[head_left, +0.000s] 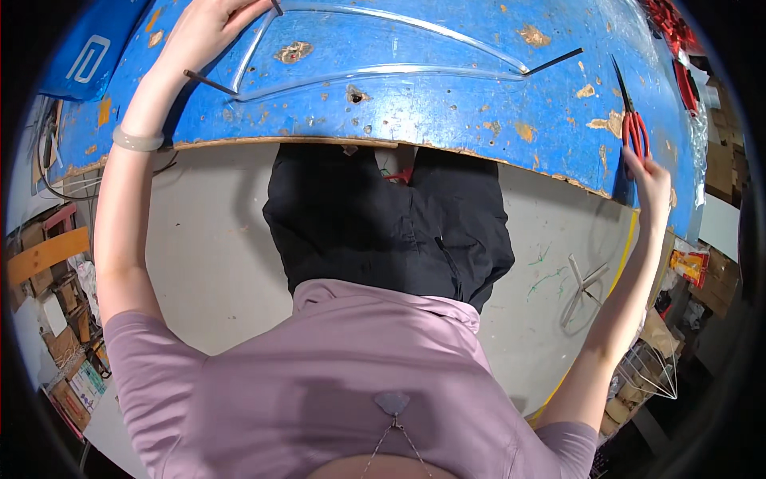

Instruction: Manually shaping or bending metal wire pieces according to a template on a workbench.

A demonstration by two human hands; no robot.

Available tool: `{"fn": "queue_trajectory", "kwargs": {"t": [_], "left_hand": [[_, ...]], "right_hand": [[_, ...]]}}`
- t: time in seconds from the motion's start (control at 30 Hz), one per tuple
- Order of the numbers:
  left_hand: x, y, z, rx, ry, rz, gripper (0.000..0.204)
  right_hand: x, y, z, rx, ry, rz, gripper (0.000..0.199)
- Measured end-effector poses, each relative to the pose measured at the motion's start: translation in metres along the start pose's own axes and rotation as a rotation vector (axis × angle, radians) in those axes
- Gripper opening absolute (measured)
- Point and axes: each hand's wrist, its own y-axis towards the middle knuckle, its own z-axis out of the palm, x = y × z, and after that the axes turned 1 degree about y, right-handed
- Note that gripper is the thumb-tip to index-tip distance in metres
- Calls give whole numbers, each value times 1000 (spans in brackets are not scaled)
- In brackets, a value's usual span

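Note:
A wire-like frame of clear tubing lies on the blue table, with short black rods sticking out at its corners. My left hand reaches to its far left corner, fingers closed at a black stub there; the fingertips are partly cut off by the upper edge of the view. At the right side of the table, my right hand is closed at the handles of a pair of red-handled scissors. Their dark blades point away from me.
The blue table has a worn, chipped top and a wooden front edge. A blue bag or box sits at the far left. Red-handled tools and clear plastic wrap lie along the right. Cluttered shelves stand on the left.

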Motion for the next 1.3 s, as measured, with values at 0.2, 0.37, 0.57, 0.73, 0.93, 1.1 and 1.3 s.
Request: {"fn": "queue_trajectory", "kwargs": {"t": [0.2,0.37,0.57,0.73,0.93,1.1,1.3], "left_hand": [[-8,-4,-37,-168,-400,-159,16],[-69,-31,-52,-401,-614,-136,16],[-294,-26,31,109,-902,789,22],[-435,-84,46,907,-1244,903,56],[-323,-74,37,1652,-1961,296,27],[-131,-93,4,929,-1907,-39,26],[2,-137,-16,319,-1830,55,43]], "right_hand": [[-42,-109,-6,28,97,171,37],[-84,-227,0,72,282,408,35],[-83,-347,0,243,487,442,25],[-58,-367,-16,208,589,309,11],[-65,-331,-52,358,505,115,13],[-53,-267,-69,313,419,-61,17],[36,-159,-57,344,277,-475,22]]}}
